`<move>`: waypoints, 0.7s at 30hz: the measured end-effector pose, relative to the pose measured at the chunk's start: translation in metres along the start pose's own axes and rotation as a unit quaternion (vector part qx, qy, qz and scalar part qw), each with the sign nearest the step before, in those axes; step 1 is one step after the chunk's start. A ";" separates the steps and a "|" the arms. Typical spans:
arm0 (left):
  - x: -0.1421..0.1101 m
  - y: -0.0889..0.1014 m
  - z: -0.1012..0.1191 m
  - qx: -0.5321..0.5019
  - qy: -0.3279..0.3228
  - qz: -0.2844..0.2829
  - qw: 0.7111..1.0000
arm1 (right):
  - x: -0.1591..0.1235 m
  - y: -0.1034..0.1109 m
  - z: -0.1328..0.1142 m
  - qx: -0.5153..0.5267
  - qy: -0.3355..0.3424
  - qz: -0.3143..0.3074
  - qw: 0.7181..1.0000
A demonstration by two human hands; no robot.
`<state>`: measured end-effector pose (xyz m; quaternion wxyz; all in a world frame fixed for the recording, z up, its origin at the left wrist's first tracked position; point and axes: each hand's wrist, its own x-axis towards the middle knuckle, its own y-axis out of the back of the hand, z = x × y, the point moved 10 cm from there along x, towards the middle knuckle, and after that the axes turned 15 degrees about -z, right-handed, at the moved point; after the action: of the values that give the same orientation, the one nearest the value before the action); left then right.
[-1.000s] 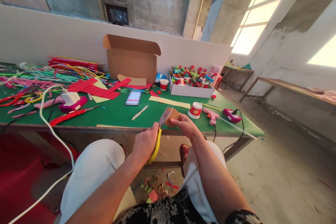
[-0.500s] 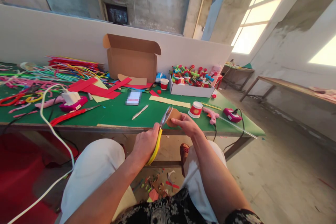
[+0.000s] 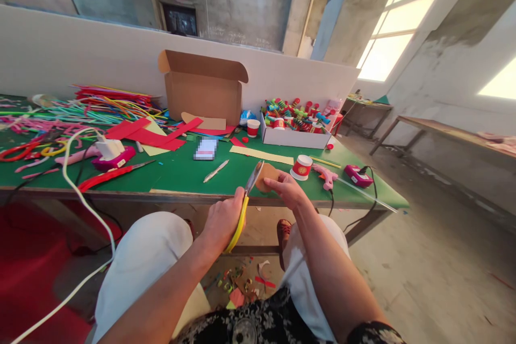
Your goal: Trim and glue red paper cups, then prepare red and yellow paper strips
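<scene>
Scissors [image 3: 243, 217] are wrapped up in your left hand [image 3: 223, 220], blades at the cardboard piece [image 3: 266, 176] your right hand [image 3: 288, 190] pinches, red-and-white cup [image 3: 301, 167] just beyond that hand.

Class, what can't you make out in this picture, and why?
All in the head view:
Yellow-handled scissors: part of the handles, hidden by the left hand.
Cardboard piece: its right end, covered by the right hand.
Phone: screen content, pixelated.
Wall writing: too small and faint.
Colourful pieces: lowest ones, behind the front of the white box.
</scene>
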<state>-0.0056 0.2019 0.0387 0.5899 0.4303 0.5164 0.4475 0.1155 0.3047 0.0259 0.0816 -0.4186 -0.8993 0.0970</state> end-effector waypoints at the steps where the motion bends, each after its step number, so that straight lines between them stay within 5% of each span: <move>1: 0.000 0.001 0.000 -0.002 0.003 0.001 1.000 | 0.001 0.000 0.002 0.005 0.004 0.007 1.000; 6: 0.014 0.019 -0.003 -0.014 0.006 0.007 1.000 | 0.015 0.005 -0.001 0.056 0.040 0.048 0.996; 14: 0.085 0.086 -0.008 -0.046 -0.026 0.052 0.997 | 0.072 0.033 -0.048 0.131 0.104 0.153 0.974; 21: 0.108 0.071 -0.012 -0.098 -0.038 0.017 0.994 | 0.086 0.037 -0.034 0.158 0.139 0.173 0.962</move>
<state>-0.0162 0.3233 0.0820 0.6408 0.3958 0.4396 0.4893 0.0957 0.3976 0.0551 0.2529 -0.5590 -0.7660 0.1917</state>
